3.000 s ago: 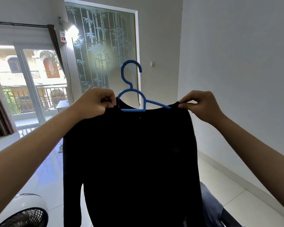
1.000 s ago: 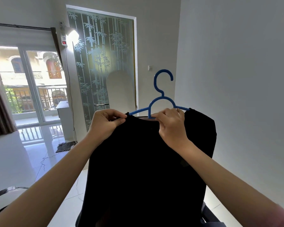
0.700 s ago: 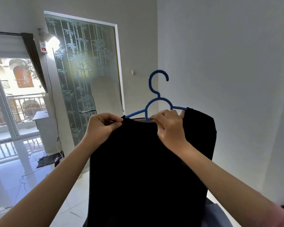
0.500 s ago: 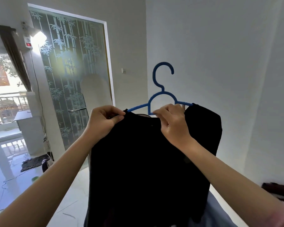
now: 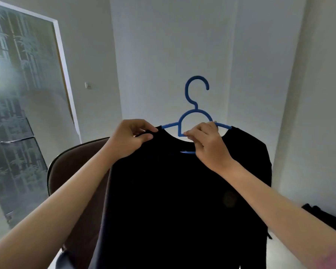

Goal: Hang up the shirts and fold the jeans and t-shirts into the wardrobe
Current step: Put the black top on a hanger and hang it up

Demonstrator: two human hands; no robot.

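A person holds a black shirt (image 5: 182, 191) up at arm's length on a blue hanger (image 5: 196, 115), both bare forearms reaching in from the lower corners of the frame toward its centre. The left hand (image 5: 130, 138), coming up from 7 o'clock, pinches the collar at the shirt's left shoulder between thumb and curled fingers, knuckles turned toward the camera. The right hand (image 5: 208, 144), reaching in from 5 o'clock, has its fingers curled round the neckline and the hanger's lower frame at the middle of the collar. The hanger's hook stands upright at 12 o'clock above the hands, its arms running into the shirt's shoulders, and the garment hangs straight down to the bottom edge. Behind the left forearm, at 8 o'clock, stands a brown chair back (image 5: 76, 164). A frosted glass door (image 5: 21, 113) with a bamboo pattern fills the 9 o'clock side; a dark garment (image 5: 326, 218) lies at 4 o'clock beside the white wall (image 5: 173, 45).
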